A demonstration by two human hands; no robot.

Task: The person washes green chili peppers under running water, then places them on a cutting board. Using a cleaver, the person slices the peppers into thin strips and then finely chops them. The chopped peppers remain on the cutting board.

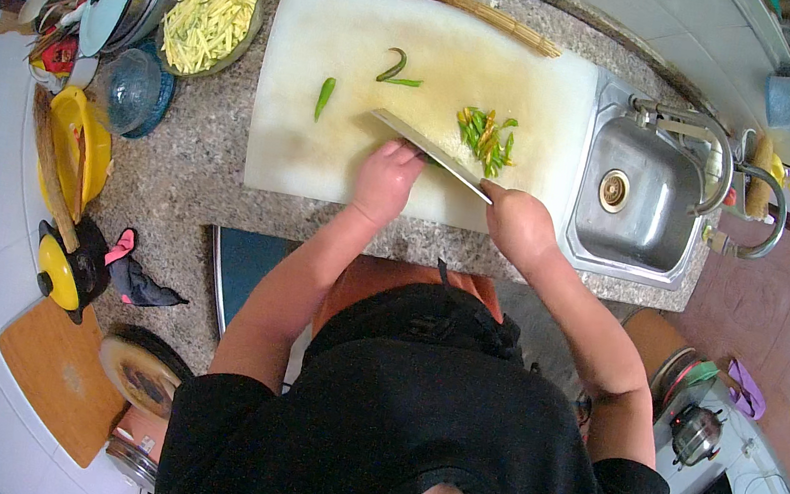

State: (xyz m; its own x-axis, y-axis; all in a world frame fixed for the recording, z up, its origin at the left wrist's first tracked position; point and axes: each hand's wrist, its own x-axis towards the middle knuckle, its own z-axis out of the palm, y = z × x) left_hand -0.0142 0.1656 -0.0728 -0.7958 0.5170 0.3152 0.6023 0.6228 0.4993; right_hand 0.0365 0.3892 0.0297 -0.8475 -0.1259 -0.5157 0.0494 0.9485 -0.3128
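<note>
My right hand (521,227) grips the handle of a cleaver (438,156), whose blade slants up and left across the white cutting board (300,165). Against the blade's near side, my left hand (385,179) presses down with bent fingers. A bit of green chili pepper (432,163) shows by its fingertips; the rest is hidden by hand and blade. Sliced green and yellowish peppers (487,141) lie in a small heap right of the cleaver. Farther left rest a whole green pepper (324,99) and a dark curved pepper (395,65) beside a green piece (404,82).
A steel sink (635,205) with a faucet (714,155) adjoins the board's right side. A straw brush (467,1) lies along its far edge. Leftward stand a bowl of pale cut strips (208,24), glass bowls (132,93), a yellow basket (95,144) and a lidded black pot (70,266).
</note>
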